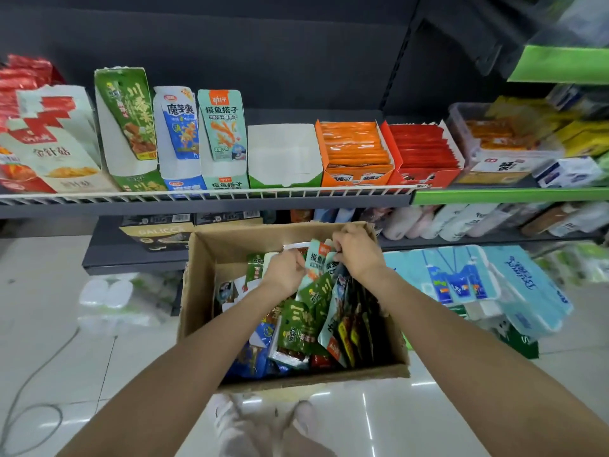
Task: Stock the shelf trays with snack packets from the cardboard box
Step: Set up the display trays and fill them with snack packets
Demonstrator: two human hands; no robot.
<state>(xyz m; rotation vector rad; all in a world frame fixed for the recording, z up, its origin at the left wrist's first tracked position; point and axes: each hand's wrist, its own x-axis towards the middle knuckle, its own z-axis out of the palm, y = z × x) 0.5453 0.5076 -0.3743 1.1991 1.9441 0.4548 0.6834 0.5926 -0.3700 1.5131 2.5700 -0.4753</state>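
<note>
Now both hands are in the box [204, 278]: the right hand [357, 250] and left hand [285, 270] each pinch teal packets [318, 258], grip narrow, above the loose packet pile. Beyond the grip, an empty tray [283, 156] sits on the shelf [204, 201].

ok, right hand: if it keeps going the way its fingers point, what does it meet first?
The right hand points down-left into the cardboard box. First contact is the mint-green packets it already pinches; beyond them likely the left hand, though depth is unclear.
</note>
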